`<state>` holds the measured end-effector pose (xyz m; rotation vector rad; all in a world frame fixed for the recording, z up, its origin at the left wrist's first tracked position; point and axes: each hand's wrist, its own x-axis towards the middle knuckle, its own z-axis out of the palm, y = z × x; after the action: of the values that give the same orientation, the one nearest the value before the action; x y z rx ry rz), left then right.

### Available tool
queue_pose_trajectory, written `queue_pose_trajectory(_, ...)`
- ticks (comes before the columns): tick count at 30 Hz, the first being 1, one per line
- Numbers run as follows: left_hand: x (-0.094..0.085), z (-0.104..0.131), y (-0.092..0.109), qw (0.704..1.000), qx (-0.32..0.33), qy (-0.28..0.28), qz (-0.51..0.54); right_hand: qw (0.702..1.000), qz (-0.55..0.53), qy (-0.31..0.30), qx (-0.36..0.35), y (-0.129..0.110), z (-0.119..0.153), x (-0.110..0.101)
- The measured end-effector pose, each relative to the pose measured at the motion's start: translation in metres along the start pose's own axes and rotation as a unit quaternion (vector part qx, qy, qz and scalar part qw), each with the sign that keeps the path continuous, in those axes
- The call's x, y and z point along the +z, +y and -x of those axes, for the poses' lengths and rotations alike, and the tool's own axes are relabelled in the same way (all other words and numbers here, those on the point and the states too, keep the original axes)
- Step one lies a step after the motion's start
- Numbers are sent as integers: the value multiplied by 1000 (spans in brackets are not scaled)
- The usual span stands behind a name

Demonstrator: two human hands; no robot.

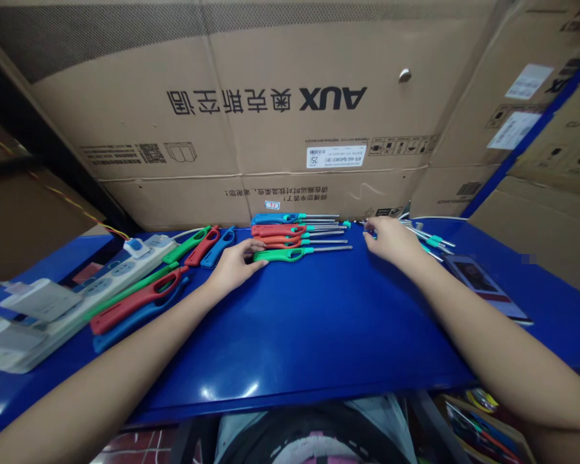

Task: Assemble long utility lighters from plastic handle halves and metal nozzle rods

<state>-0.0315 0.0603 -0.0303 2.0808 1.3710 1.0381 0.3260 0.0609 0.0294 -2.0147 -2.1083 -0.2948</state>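
Observation:
My left hand (234, 264) is closed at the butt end of a green gas lighter (280, 255), the nearest in a row on the table. Behind it lie orange-red lighters (278, 230) and a blue lighter (270, 219), their metal rods pointing right. My right hand (386, 237) is bent at the back of the table with fingertips drawn together; whatever they hold is too small to make out. A teal piece (347, 224) lies just left of it. Beside that hand, loose metal rods with teal collars (434, 241) lie in a pile, partly hidden by it.
Blue, red and green handles (138, 299) without visible rods lie left, along a white power strip (111, 277) with plugged chargers. A phone-like flat object (483, 287) rests at right. Cardboard (270, 142) stands behind the blue table (309, 335). An open box (483, 425) sits below right.

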Motion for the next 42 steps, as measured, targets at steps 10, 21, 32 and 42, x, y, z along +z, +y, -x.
queue_pose_trajectory(10, -2, 1, 3, 1000, -13, 14, 0, 996, -70, 15, -52, 3, -6, 6)
queue_pose_trajectory(21, 0, 2, 0, 999, -28, 18, -10, 990, -45, -71, -110, 0, -4, 40)
queue_pose_trajectory(32, -3, 5, 10, 998, -2, 39, -54, 987, -42, -29, -155, -8, 3, 38)
queue_pose_trajectory(42, 2, 9, 21, 995, 2, 50, -91, 976, -58, -6, -211, -23, 12, 36)
